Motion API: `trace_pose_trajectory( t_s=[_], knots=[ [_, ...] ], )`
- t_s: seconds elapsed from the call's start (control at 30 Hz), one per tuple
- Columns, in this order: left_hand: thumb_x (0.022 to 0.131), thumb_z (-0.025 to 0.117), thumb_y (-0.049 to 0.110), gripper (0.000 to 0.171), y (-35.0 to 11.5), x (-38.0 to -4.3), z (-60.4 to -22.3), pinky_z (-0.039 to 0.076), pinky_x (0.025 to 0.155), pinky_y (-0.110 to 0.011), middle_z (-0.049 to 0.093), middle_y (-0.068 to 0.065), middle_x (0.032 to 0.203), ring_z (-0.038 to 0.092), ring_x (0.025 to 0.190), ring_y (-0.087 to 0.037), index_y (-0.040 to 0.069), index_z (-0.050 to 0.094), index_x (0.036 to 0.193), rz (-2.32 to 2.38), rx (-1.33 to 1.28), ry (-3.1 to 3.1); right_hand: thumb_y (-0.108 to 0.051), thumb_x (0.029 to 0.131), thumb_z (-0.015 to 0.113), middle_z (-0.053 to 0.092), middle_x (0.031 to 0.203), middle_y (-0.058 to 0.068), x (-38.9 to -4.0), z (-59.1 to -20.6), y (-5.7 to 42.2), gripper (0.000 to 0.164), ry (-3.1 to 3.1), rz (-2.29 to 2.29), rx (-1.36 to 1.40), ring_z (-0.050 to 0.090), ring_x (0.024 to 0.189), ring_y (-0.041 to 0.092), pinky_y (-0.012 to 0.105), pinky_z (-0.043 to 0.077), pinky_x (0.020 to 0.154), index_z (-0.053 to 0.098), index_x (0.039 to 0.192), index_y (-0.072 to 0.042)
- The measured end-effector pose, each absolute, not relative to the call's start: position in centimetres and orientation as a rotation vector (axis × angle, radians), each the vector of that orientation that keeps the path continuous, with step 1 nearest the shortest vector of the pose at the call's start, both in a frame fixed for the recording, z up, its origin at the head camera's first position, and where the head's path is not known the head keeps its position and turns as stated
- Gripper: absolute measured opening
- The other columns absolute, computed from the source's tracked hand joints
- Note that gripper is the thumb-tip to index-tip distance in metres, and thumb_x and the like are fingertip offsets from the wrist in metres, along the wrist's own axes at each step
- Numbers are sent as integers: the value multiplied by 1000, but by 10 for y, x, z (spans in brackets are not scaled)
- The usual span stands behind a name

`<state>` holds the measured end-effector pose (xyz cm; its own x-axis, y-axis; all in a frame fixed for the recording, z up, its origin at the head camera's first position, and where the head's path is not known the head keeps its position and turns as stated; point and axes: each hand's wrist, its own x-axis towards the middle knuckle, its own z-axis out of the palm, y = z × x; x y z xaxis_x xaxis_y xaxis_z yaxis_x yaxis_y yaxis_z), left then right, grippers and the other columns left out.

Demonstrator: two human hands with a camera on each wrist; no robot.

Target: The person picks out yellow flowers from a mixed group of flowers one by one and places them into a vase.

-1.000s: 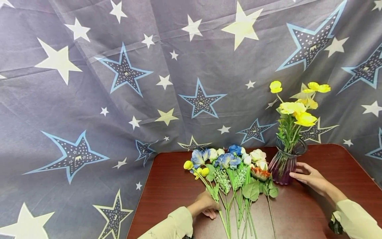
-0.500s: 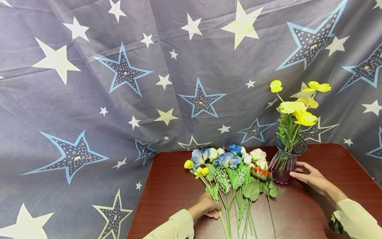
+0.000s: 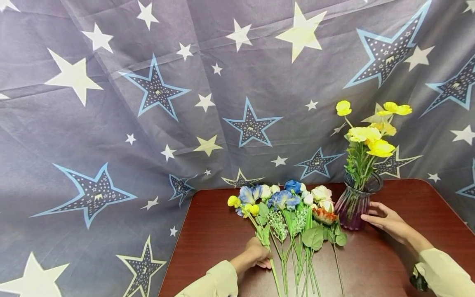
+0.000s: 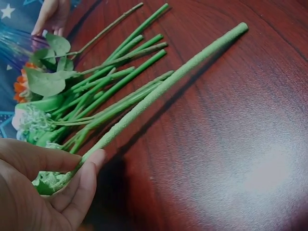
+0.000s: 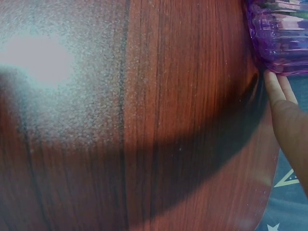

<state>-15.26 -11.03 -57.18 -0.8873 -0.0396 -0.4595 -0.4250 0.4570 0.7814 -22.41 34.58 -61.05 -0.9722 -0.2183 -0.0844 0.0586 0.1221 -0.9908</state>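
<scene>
In the head view, my left hand (image 3: pixel 256 251) pinches the green stem (image 4: pixel 168 89) of a flower with small yellow blooms (image 3: pixel 233 201), at the left end of a row of cut flowers. The left wrist view shows the thumb and fingers on the stem, its lower end standing off the table. My right hand (image 3: pixel 387 222) touches the lower right side of a purple ribbed glass vase (image 3: pixel 350 208), its fingers fairly straight. Yellow flowers (image 3: pixel 371 136) stand upright in that vase. Only the vase's base (image 5: pixel 281 48) and part of the hand appear in the right wrist view.
Beside the held stem lie blue flowers (image 3: pixel 283 200), white-green sprigs (image 3: pixel 277 225), pale roses (image 3: pixel 320 193) and an orange flower (image 3: pixel 324 215), stems toward me. The dark red wooden table (image 3: pixel 211 222) ends at a grey star-patterned cloth (image 3: pixel 208 82).
The yellow flower's stem has shifted slightly left, with its lower end apart from the neighbouring stems. My left hand has moved a little; the right hand and vase stay put.
</scene>
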Motion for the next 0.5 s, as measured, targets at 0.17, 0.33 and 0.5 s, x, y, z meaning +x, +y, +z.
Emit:
trace_pose_trajectory(
  t_s=[0.17, 0.33, 0.5],
  knots=[
    [78, 74, -11, 20, -112, -155, -560, 60, 49, -32, 70, -26, 62, 72, 50, -26, -1, 60, 68, 1371, -366, 2388, -14, 99, 67, 59, 109, -22, -225, -610, 345, 36, 2200, -1928, -147, 62, 100, -8, 22, 58, 84, 51, 124, -33],
    [79, 74, -9, 17, -117, -163, -549, 61, 50, -33, 69, -24, 60, 70, 46, -22, -2, 62, 69, 1369, -319, 2415, -14, 99, 68, 59, 109, -22, -225, -610, 346, 36, 2205, -1919, -138, 63, 100, -8, 22, 58, 84, 51, 125, -32],
    [82, 78, -4, 15, -118, -174, -530, 59, 49, -30, 70, -20, 60, 70, 47, -21, -2, 65, 75, 1377, -286, 2434, -13, 99, 67, 61, 108, -23, -225, -611, 346, 36, 2201, -1928, -143, 63, 99, -7, 22, 58, 83, 51, 124, -32]
  ],
)
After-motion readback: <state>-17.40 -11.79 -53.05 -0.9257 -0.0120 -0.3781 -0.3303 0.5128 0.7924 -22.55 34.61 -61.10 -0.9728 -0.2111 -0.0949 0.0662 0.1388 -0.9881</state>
